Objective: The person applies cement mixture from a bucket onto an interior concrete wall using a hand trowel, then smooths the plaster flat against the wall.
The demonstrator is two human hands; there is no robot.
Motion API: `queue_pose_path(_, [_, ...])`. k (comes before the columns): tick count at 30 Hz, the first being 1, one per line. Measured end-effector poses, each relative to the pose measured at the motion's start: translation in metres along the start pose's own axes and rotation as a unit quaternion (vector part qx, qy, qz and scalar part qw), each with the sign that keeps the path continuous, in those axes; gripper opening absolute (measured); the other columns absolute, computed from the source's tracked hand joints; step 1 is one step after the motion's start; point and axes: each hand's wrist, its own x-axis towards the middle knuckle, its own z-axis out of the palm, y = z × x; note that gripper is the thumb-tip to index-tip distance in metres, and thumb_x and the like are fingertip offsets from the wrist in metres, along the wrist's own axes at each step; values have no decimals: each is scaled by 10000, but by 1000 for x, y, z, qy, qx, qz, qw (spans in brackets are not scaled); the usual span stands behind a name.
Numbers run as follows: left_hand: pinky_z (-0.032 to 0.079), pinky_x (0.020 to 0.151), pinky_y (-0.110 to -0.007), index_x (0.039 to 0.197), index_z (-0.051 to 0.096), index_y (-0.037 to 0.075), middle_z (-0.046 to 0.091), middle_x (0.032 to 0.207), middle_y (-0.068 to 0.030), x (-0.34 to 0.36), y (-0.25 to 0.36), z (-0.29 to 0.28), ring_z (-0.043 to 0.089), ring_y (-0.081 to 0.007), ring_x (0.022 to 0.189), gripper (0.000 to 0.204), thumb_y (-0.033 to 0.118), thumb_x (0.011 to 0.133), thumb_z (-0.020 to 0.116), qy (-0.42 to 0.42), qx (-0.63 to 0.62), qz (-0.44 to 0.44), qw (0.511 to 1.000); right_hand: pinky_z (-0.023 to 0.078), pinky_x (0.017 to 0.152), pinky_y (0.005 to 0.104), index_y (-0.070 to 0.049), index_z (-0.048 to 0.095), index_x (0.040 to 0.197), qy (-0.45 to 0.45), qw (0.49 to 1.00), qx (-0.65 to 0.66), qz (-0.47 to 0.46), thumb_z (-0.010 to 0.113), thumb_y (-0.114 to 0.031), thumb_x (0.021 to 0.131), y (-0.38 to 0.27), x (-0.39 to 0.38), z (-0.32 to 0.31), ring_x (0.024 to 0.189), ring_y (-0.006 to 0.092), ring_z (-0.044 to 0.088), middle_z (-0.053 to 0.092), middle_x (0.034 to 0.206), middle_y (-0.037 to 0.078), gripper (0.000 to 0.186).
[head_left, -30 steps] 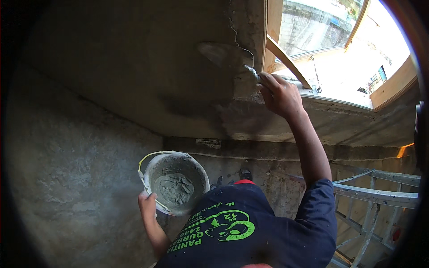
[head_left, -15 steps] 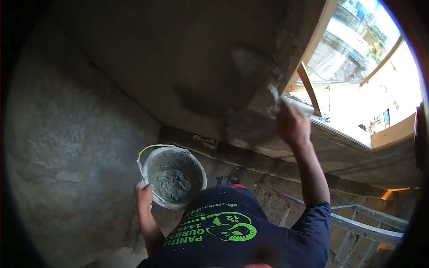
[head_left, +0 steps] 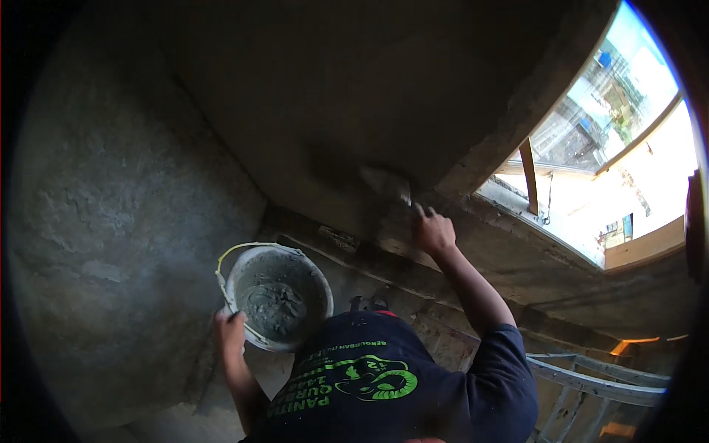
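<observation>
My left hand (head_left: pixel 230 332) is closed on the rim of a round pale bucket (head_left: pixel 320 295) at the lower left, held close to my body. Wet grey mortar (head_left: pixel 273 306) lies in its bottom, and a yellowish handle (head_left: pixel 230 253) stands up along the far left side. My right hand (head_left: pixel 434 230) grips a trowel by its handle. The trowel's flat blade (head_left: pixel 384 183) points up and left, at the dark wall (head_left: pixel 295 96) in front of me. Whether the blade touches the wall is too dark to tell.
At the upper right, a wooden-framed window (head_left: pixel 528 177) lets in bright light over a rough sill. A grey plastered wall (head_left: pixel 103 244) meets the dark wall at a corner on the left. Metal rails, like a ladder or scaffold (head_left: pixel 598 387), stand at the lower right.
My right hand has moved with the trowel down and left, away from the window edge. The bucket stays in my left hand, shifted slightly left in view.
</observation>
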Motion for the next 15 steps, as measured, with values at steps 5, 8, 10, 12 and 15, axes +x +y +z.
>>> queue_pose_path(5, [502, 784, -343, 968, 668, -76, 666, 893, -81, 11, -6, 7, 622, -199, 847, 282, 56, 724, 618, -6, -38, -50, 998, 563, 588, 513, -115, 571, 1318, 302, 949, 87, 11, 634, -330, 986, -1, 50, -68, 723, 412, 692, 674, 932, 159, 401])
queue_pose_path(8, [491, 777, -341, 950, 658, -66, 645, 872, -75, 24, -16, 16, 608, -196, 842, 265, 69, 724, 626, -9, -44, -49, 998, 579, 665, 493, -115, 547, 1385, 178, 983, -16, 37, 608, -349, 987, 10, 64, -26, 808, 382, 713, 683, 1007, 166, 466])
queue_pose_path(10, [490, 782, -342, 944, 659, -65, 645, 871, -80, 34, -28, 15, 608, -198, 846, 261, 70, 724, 627, -9, -38, -40, 998, 585, 724, 480, -93, 527, 1421, 46, 992, -108, 50, 581, -314, 979, 10, 64, 25, 874, 367, 722, 683, 1071, 178, 498])
queue_pose_path(12, [489, 801, -349, 947, 664, -73, 645, 872, -91, 36, -48, 14, 608, -207, 865, 267, 72, 726, 622, -15, -17, -20, 1000, 588, 760, 483, -63, 531, 1417, -29, 992, -108, 67, 560, -266, 962, 0, 46, 74, 909, 367, 723, 686, 1095, 187, 499])
queue_pose_path(15, [495, 824, -373, 966, 677, -75, 670, 910, -120, 20, -48, 2, 623, -241, 890, 285, 82, 736, 615, -16, -4, -57, 998, 594, 788, 496, -41, 600, 1325, -149, 984, 15, 99, 581, -238, 930, 4, -4, 152, 918, 371, 729, 716, 1003, 190, 442])
